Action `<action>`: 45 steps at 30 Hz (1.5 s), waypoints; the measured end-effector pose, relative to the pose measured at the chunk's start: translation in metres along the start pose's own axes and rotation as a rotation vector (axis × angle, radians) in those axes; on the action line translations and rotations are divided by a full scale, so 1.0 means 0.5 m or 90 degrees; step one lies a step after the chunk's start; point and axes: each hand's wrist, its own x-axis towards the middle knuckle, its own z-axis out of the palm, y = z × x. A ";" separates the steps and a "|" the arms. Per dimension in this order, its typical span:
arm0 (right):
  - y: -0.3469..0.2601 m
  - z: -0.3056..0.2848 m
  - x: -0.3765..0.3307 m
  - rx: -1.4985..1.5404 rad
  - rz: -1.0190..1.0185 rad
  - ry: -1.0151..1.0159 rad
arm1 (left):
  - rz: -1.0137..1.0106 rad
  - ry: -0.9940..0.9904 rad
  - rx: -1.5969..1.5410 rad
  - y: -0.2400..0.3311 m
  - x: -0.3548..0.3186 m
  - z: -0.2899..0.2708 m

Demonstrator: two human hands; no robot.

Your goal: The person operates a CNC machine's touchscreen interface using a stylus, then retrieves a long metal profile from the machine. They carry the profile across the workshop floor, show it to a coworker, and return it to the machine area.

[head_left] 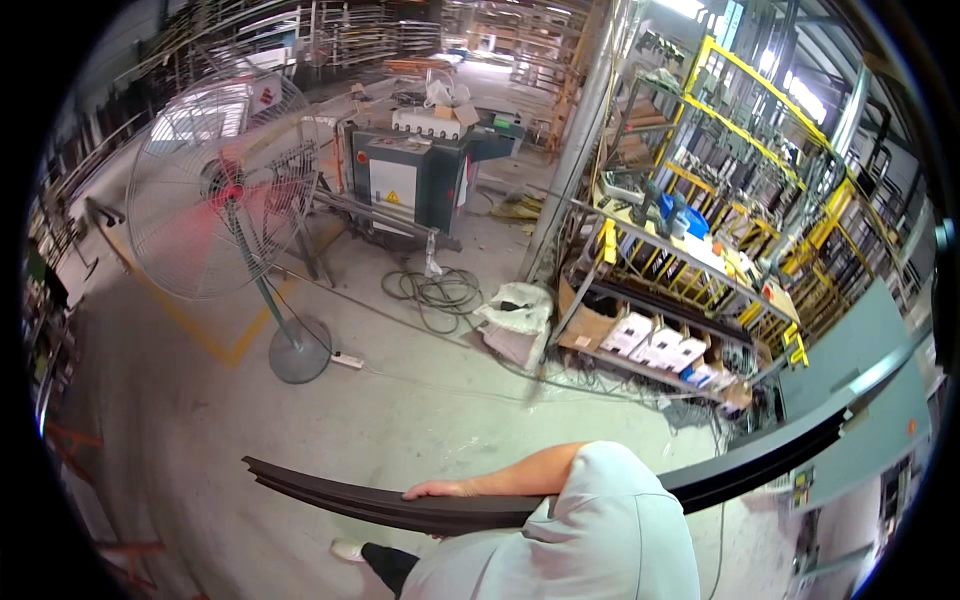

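Observation:
A long dark brown metal profile (330,500) with lengthwise grooves runs across the lower part of the view, past my body. My right hand (445,489) is closed over its upper edge, with my forearm lying along it. The profile's left end is free in the air. Its middle goes behind my light grey sleeve, and the rest reaches out to the right, toward a grey-green cabinet. My left hand does not show. A sliver of skin under the profile is too small to tell which hand it belongs to.
A large round floor fan (232,190) stands at the left. Further back is a grey machine (405,180). Coiled cable (435,292) and a white sack (518,315) lie on the floor. A workbench (660,240) with boxes below and a grey-green cabinet (870,410) occupy the right.

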 end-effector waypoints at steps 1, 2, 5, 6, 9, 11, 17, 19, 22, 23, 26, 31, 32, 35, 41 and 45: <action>-0.046 0.033 0.080 0.009 0.020 -0.042 | 0.037 0.008 0.042 -0.055 0.052 -0.080; -0.083 0.060 0.177 -0.011 -0.030 -0.029 | 0.073 0.017 0.081 -0.111 0.104 -0.168; -0.223 0.148 0.350 -0.076 -0.103 0.046 | 0.186 0.054 0.162 -0.320 0.295 -0.410; -0.276 0.216 0.366 -0.088 -0.077 0.043 | 0.191 0.066 0.192 -0.378 0.350 -0.503; -0.402 0.348 0.471 -0.055 -0.136 0.016 | 0.176 0.111 0.321 -0.473 0.556 -0.795; -0.482 0.410 0.537 -0.027 -0.178 0.020 | 0.197 0.192 0.288 -0.337 0.636 -1.010; -0.774 0.495 0.901 0.007 -0.234 -0.086 | 0.260 0.198 0.381 -0.549 0.964 -1.248; -0.874 0.534 1.027 0.013 -0.313 -0.079 | 0.192 -0.055 0.422 -0.704 1.054 -1.274; -1.068 0.633 1.098 0.106 -0.260 -0.103 | 0.102 -0.232 0.384 -0.845 1.139 -1.358; -1.129 0.664 1.121 0.148 -0.213 -0.126 | 0.153 -0.221 0.402 -0.906 1.173 -1.375; -1.292 0.707 1.243 0.199 -0.158 -0.097 | 0.541 -0.033 0.722 -1.121 1.294 -1.413; -1.557 0.877 1.388 0.107 -0.181 0.131 | 0.211 -0.108 0.075 -1.006 1.650 -1.756; -1.623 0.903 1.420 0.086 -0.191 0.139 | 0.224 -0.056 0.074 -0.922 1.722 -1.868; -1.834 1.012 1.481 0.056 -0.270 0.097 | 0.185 -0.011 -0.029 -0.751 1.930 -2.161; -2.132 1.270 1.515 0.158 -0.291 0.336 | 0.325 0.042 -0.309 -0.580 2.344 -2.528; -2.232 1.093 1.706 0.178 -0.297 0.383 | 0.285 0.027 -0.416 -0.481 2.670 -2.683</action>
